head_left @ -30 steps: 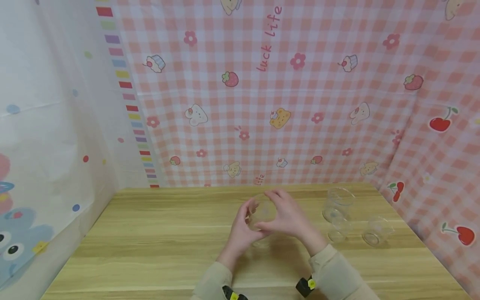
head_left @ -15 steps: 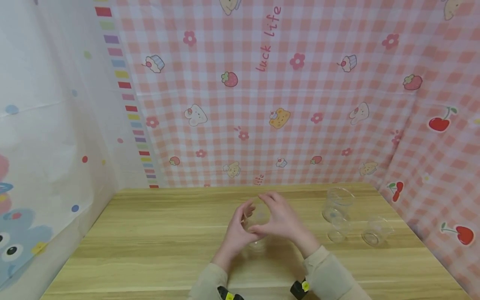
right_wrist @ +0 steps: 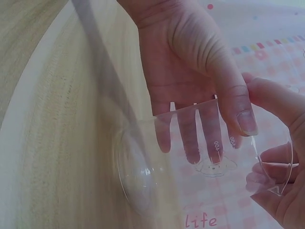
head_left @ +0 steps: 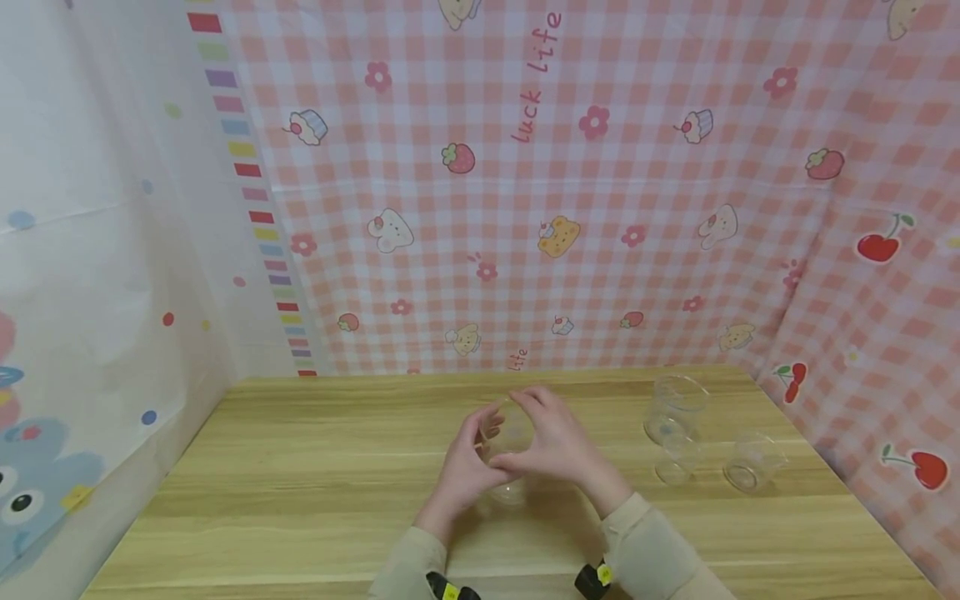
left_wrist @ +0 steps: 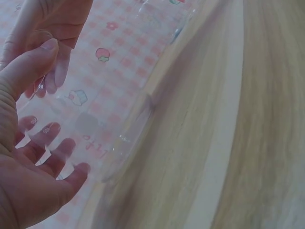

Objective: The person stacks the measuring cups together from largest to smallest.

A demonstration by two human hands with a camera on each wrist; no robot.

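A clear measuring beaker (head_left: 513, 432) with white graduation marks is between my two hands near the middle of the table. My left hand (head_left: 467, 465) grips its left side, thumb near the rim and fingers round the far wall. From the right, my right hand (head_left: 557, 442) holds it, with the thumb on the near side. Through the clear wall (right_wrist: 143, 174) in the right wrist view, the right fingers show behind the glass. The rounded base (head_left: 508, 492) is low over the wood; whether it touches the table I cannot tell.
On the right of the wooden table (head_left: 300, 467) stand a large clear beaker (head_left: 678, 400), a small clear cup (head_left: 677, 462) in front of it, and another clear beaker (head_left: 753, 462) farther right. Patterned cloth (head_left: 480, 200) hangs behind the table.
Both hands have shifted slightly left together with the beaker, and its base appears a little lower in the head view. The vessels on the right have stayed in place.
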